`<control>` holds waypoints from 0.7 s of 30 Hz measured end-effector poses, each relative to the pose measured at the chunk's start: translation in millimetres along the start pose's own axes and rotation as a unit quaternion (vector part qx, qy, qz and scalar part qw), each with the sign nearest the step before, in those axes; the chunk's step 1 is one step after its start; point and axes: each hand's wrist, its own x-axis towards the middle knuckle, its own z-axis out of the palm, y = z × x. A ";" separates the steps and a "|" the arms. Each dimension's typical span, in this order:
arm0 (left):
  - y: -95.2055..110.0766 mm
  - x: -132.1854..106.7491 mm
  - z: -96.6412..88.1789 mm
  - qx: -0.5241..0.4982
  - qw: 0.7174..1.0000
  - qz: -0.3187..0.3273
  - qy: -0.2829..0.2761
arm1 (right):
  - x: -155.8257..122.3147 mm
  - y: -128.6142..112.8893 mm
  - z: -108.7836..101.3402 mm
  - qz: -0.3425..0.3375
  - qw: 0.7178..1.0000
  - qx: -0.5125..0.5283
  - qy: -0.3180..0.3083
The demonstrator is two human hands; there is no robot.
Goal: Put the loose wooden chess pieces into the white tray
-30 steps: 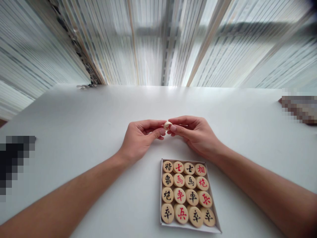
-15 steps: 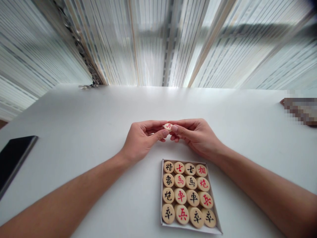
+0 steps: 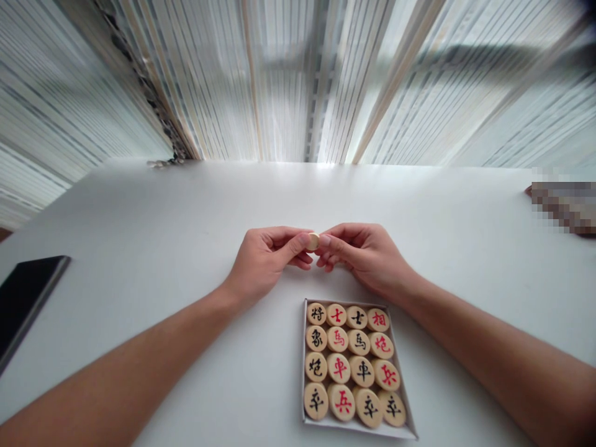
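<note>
Both hands meet above the white table [image 3: 162, 217], just beyond a small box. My left hand [image 3: 263, 261] and my right hand [image 3: 365, 254] pinch one round wooden chess piece [image 3: 313, 241] between thumbs and fingertips. The piece shows its plain edge or back; no character is visible on it. In front of the hands lies a shallow white box [image 3: 404, 417] filled with several round wooden pieces marked with black or red characters, laid in rows.
A dark flat phone-like slab [image 3: 25, 301] lies at the table's left edge. A blurred-out object [image 3: 563, 205] sits at the far right edge. Vertical pale blinds [image 3: 298, 81] run behind the table's far edge.
The piece between my fingers has turned: its red character faced up before and is hidden now. The hands stay in the same place.
</note>
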 end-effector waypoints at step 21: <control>-9.3 1.3 4.5 -0.072 0.997 -0.013 -0.010 | -6.6 -3.0 -21.1 -0.007 0.989 -0.133 0.071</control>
